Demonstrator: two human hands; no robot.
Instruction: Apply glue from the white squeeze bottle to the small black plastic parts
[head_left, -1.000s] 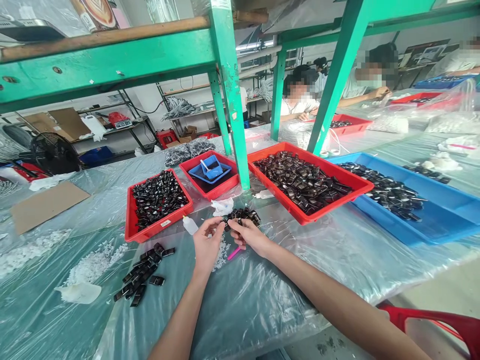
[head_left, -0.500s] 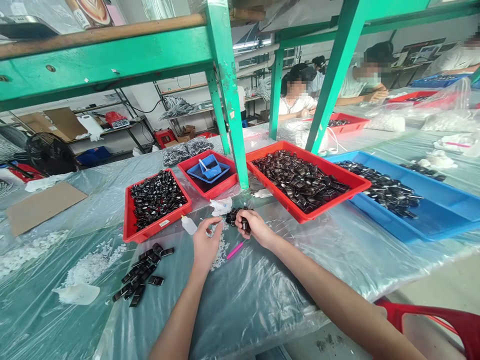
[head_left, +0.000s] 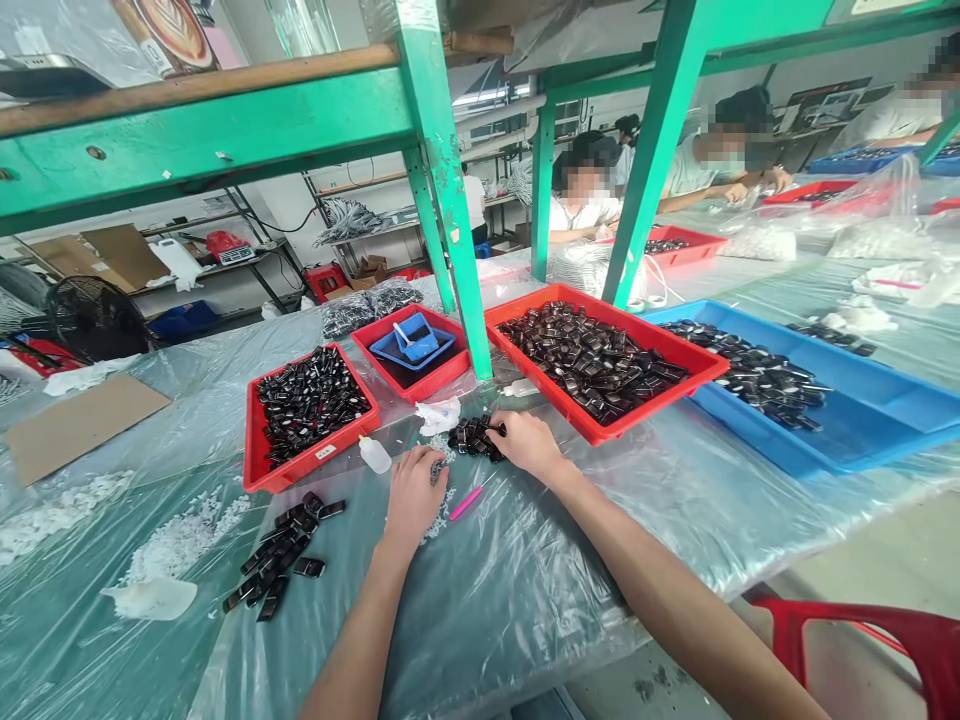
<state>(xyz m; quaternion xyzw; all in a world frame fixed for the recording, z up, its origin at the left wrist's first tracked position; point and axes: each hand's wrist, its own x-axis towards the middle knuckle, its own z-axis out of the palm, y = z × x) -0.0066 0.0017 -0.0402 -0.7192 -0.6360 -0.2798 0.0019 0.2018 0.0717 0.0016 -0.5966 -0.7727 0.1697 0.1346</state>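
My right hand [head_left: 527, 443] is at the right edge of a small pile of glossy black parts [head_left: 474, 438], its thumb and fingers pinched on one of them. Palm down, my left hand [head_left: 414, 492] rests at the scattered small white pieces [head_left: 437, 522], with its fingers curled in. Something small and greyish shows at its fingertips, too little of it to name. Between the hands lies a pink-handled tool [head_left: 466, 502] with a thin metal tip. A small white squeeze bottle [head_left: 374, 455] lies just beyond my left hand.
More black parts [head_left: 281, 550] lie loose at the left. Red trays [head_left: 311, 462] [head_left: 600, 432] and a blue tray [head_left: 885, 405] hold many black parts. A green post [head_left: 469, 300] stands between trays. White pieces [head_left: 180, 540] and cardboard [head_left: 82, 425] lie left. Co-workers sit across the table.
My right hand has lowered a black part to the pile and turned palm down. My left hand has come down from a raised pinch onto the white pieces. The view has shifted slightly.
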